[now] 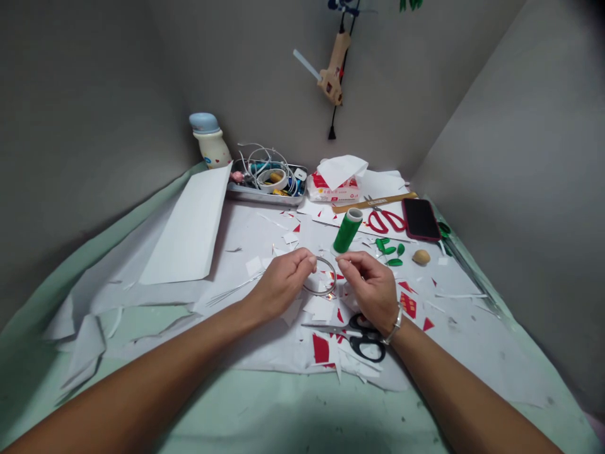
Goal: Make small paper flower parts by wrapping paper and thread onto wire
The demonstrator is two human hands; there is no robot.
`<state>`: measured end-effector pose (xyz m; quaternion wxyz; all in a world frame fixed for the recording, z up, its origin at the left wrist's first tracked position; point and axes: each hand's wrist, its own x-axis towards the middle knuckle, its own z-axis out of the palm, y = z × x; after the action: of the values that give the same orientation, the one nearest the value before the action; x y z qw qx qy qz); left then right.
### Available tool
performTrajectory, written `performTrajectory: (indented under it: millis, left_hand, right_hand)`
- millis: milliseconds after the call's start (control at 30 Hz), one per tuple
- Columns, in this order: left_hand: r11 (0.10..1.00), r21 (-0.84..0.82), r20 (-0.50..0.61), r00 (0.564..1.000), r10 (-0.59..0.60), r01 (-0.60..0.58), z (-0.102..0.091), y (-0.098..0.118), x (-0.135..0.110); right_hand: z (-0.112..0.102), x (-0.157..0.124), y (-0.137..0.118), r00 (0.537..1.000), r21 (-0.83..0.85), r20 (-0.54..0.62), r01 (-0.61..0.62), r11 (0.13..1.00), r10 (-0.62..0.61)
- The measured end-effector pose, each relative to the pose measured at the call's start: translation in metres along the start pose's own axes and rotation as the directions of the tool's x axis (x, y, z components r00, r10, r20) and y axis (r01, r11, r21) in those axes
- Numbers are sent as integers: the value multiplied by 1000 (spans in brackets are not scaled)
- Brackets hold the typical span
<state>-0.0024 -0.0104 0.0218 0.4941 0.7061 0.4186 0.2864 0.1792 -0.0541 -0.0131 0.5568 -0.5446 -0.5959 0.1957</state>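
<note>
My left hand (286,280) is closed on a thin grey ring (335,277), thumb and fingers pinching its upper left edge. The ring stands tilted above scattered paper scraps. Just right of it, my right hand (371,285) has thumb and forefinger pinched together; whatever lies between them is too small to make out. A bracelet (396,325) circles that wrist. Behind my hands a spool of green thread (347,233) stands upright. Black-handled scissors (366,348) lie below my right hand, partly hidden by it. Several small green leaf-shaped pieces (390,250) lie beyond it.
Red-handled scissors (385,221), a phone (420,219), a ruler (401,200) and a tissue pack (333,189) lie at the back. A metal tray (265,198) holds tape and cords. A folded white sheet (186,233) stands left. A glue gun (333,69) hangs on the wall.
</note>
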Motion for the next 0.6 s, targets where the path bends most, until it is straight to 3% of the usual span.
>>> performTrajectory:
  millis: [200, 600]
  left_hand:
    - [997, -64, -19, 999, -33, 32, 1, 3, 2]
    - [939, -302, 61, 986, -155, 166, -2, -1, 9]
  right_hand:
    - [0, 0, -1, 1000, 0, -8, -10, 1000, 10]
    - [0, 1, 0, 1000, 7, -9, -18, 1000, 18]
